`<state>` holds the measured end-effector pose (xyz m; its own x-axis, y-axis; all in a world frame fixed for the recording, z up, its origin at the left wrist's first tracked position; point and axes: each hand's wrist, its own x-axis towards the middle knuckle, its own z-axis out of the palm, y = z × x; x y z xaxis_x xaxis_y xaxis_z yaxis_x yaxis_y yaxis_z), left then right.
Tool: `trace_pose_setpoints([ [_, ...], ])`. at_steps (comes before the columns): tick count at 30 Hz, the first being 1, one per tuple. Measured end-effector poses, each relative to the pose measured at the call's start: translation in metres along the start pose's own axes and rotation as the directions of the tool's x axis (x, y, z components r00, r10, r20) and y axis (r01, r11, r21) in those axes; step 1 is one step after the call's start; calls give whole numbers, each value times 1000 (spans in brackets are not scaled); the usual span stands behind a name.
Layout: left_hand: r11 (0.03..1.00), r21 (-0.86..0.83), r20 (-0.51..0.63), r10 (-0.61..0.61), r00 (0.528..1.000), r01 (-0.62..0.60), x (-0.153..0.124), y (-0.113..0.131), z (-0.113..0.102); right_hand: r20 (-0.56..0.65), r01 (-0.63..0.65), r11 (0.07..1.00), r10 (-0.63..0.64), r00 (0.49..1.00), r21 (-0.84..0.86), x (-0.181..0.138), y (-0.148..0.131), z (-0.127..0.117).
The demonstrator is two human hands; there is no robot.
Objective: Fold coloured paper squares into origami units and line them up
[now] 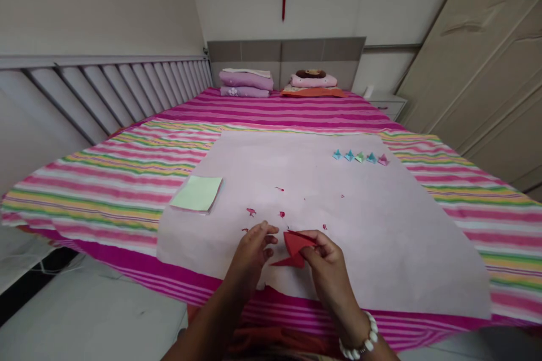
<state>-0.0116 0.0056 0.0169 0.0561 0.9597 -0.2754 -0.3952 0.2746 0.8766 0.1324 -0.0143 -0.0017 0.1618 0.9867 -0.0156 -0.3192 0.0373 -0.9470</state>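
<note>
Between thumb and fingers, my right hand [328, 256] pinches a folded piece of red paper [295, 245], which has a pointed flap reaching to the left. My left hand [255, 245] is just left of the paper, apart from it, with its fingers parted and nothing in them. Small red paper scraps [282, 214] lie scattered on the large pale sheet [406, 237] beyond my hands. A white bead bracelet [371, 334] circles my right wrist.
A stack of light green square paper [197, 193] lies on the sheet's left side. Several small folded paper figures [359, 157], blue, green and pink, stand in a row at the far right. Striped bedding [105, 175] surrounds the sheet; folded quilts [247, 80] sit by the headboard.
</note>
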Motion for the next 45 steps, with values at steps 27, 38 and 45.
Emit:
trace_pose_setpoints([
  [27,714,532,201,416,887,-455,-25,-13,3,189,508,819,-472,861,-267,-9,-5,4],
  [38,995,78,282,34,959,-59,-23,1,-3,150,421,871,-395,906,-254,-7,-11,0],
  [45,993,117,42,11,999,-16,-11,-4,0,187,343,917,-308,933,-205,-6,-11,2],
])
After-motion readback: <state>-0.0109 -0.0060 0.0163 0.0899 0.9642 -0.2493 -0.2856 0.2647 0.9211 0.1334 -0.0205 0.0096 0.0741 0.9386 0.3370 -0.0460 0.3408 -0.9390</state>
